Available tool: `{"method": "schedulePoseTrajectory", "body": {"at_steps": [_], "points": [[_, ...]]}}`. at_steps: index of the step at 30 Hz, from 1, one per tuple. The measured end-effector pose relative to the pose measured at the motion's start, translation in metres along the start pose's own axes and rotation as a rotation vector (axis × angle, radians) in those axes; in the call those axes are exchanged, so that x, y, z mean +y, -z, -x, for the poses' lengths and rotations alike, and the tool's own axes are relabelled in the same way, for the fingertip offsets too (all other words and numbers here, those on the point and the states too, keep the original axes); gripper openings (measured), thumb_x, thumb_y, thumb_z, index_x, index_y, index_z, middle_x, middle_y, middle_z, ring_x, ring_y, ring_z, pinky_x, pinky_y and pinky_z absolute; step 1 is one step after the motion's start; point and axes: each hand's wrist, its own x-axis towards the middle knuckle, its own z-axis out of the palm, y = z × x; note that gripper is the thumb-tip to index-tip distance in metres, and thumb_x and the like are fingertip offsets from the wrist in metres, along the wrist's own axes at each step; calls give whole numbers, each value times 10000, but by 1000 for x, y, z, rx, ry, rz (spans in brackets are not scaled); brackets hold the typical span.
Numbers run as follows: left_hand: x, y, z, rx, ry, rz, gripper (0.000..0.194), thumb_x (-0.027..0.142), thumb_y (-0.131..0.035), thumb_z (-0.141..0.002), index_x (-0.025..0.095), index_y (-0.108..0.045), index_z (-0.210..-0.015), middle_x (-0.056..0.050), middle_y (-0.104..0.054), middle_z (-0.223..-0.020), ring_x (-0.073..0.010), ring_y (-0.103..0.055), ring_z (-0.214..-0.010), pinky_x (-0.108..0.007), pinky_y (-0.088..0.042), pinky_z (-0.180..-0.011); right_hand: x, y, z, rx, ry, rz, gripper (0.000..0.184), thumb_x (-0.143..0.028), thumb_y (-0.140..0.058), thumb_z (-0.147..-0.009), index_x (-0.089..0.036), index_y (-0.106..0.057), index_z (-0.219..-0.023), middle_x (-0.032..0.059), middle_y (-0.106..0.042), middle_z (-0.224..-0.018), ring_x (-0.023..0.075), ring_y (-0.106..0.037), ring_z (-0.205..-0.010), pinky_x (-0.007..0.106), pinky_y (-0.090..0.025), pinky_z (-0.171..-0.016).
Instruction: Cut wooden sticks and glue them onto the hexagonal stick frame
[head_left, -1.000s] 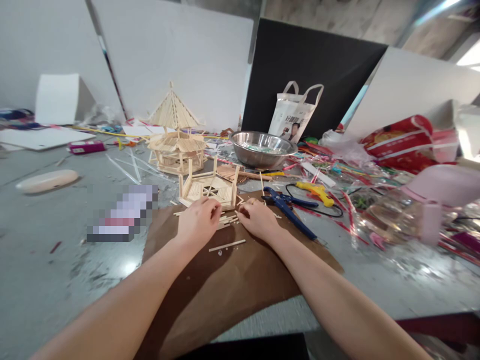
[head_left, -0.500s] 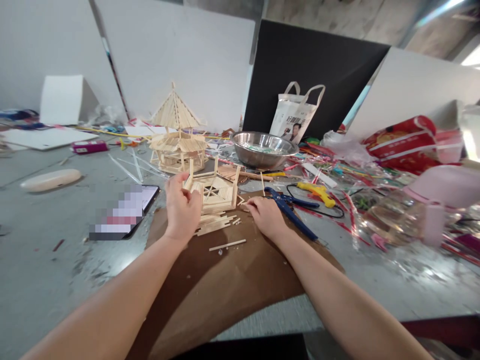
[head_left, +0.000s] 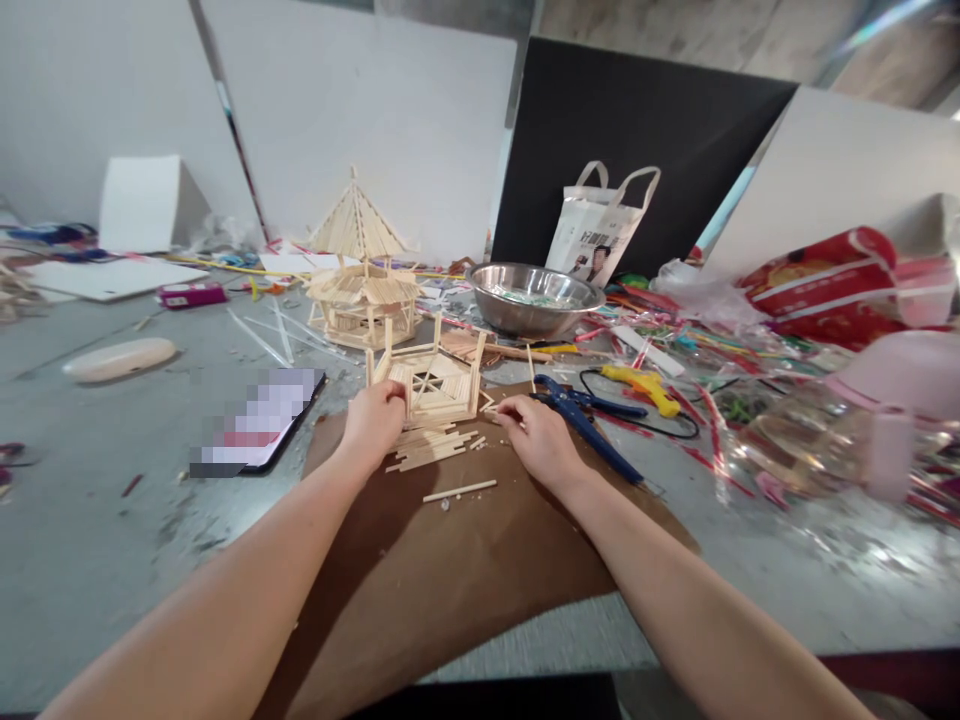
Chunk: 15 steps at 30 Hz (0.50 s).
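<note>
A small hexagonal platform of wooden sticks (head_left: 435, 380) with upright posts stands at the far edge of a brown paper sheet (head_left: 465, 560). My left hand (head_left: 375, 425) is closed on the platform's near left corner. My right hand (head_left: 536, 435) rests on the paper to the platform's right, fingers curled and pinching a thin stick. A pile of loose sticks (head_left: 431, 448) lies between my hands, and one single stick (head_left: 459, 491) lies nearer to me.
A finished stick pavilion (head_left: 361, 275) stands behind the platform. Blue pliers (head_left: 589, 425) and a yellow glue gun (head_left: 637, 385) lie to the right, a steel bowl (head_left: 536, 297) behind. A phone (head_left: 262, 425) lies at the left, and clutter of bags and bottles fills the right side.
My left hand left the stick pile, reached up to the platform's left post, then came down onto its near left corner. My right hand stayed almost still.
</note>
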Motion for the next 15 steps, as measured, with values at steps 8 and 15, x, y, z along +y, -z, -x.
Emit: {"method": "schedulePoseTrajectory", "body": {"at_steps": [8,15], "points": [[3,-6,6,-119,-27,39,256,173,-350,-622,161,-592,-705,9,-580,-544,-110,-552,-505,-219,-429,-587,2,-2,0,-9,1,-35,128,-181,-441,-740,-176,-557,-792,28,-593,-759,126,-515,-708,230,-359,-661],[4,-7,8,-157,-31,51,238,170,-358,-622,159,-584,-695,15,-582,-549,-99,-548,-496,-202,-429,-569,0,-2,1,2,19,-89,128,-198,-448,-744,-181,-565,-793,22,-585,-759,125,-515,-712,232,-365,-671]]}}
